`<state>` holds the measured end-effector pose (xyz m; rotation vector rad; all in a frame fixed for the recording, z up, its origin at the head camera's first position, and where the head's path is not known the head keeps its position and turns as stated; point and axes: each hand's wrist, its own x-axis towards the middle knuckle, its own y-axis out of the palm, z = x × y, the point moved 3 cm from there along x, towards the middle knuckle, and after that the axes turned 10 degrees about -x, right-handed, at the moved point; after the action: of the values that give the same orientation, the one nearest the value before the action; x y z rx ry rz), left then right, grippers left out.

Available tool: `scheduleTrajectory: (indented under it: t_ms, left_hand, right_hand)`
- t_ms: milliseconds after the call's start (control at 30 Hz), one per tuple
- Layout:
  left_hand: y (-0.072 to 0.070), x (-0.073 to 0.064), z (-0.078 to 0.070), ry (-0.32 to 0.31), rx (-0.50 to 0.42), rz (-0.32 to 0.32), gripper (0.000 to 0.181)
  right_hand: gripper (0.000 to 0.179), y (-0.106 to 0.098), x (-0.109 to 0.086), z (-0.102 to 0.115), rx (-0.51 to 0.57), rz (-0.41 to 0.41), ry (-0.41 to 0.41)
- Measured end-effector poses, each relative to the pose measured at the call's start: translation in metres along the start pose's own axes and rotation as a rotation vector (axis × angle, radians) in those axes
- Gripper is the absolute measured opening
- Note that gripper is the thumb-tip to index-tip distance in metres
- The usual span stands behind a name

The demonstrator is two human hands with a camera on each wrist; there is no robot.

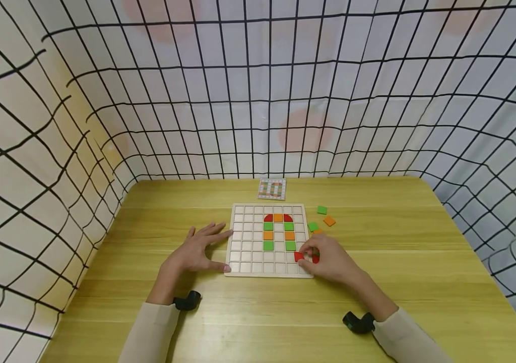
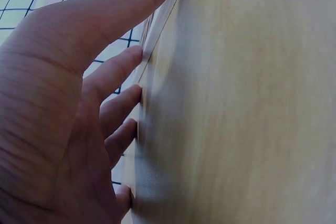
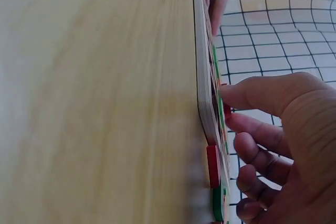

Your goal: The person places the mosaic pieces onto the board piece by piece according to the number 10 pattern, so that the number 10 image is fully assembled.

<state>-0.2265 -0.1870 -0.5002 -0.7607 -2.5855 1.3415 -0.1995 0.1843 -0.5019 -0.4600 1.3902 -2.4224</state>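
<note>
A square wooden grid board (image 1: 244, 257) lies on the table, with green, orange and red tiles set in an arch on its right half. Between thumb and forefinger my right hand (image 1: 328, 259) pinches a red tile (image 1: 299, 256) over the board's lower right. That tile has a rounded side, and it shows again as a red edge (image 3: 227, 109) in the right wrist view. Another red tile (image 1: 315, 258) lies partly hidden beneath this hand. My left hand (image 1: 196, 250) rests at the board's left edge, fingers spread, thumb touching the lower left corner.
Behind the board lies a small pattern card (image 1: 272, 189) with a coloured grid. Loose tiles, among them a green tile (image 1: 322, 209) and an orange tile (image 1: 329, 221), lie right of the board. Black wire mesh (image 1: 258, 101) stands around the wooden table (image 1: 376, 222).
</note>
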Motion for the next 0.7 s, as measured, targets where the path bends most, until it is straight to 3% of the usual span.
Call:
scheduleTrajectory:
  t_ms: [200, 500, 700]
  left_hand:
    - [0.0017, 0.0008, 0.0013, -0.006, -0.004, -0.001, 0.100]
    - [0.0003, 0.0011, -0.0003, 0.008, -0.011, -0.004, 0.100]
    - [0.0003, 0.0008, -0.0005, 0.018, -0.014, -0.005, 0.099]
  right_hand:
    - [0.016, 0.0004, -0.0002, -0.0007, -0.007, 0.024, -0.012]
    - [0.033, -0.0018, 0.0021, -0.0019, -0.026, 0.103, -0.150]
    - [0.036, -0.0008, 0.0042, -0.0031, -0.006, 0.144, -0.171]
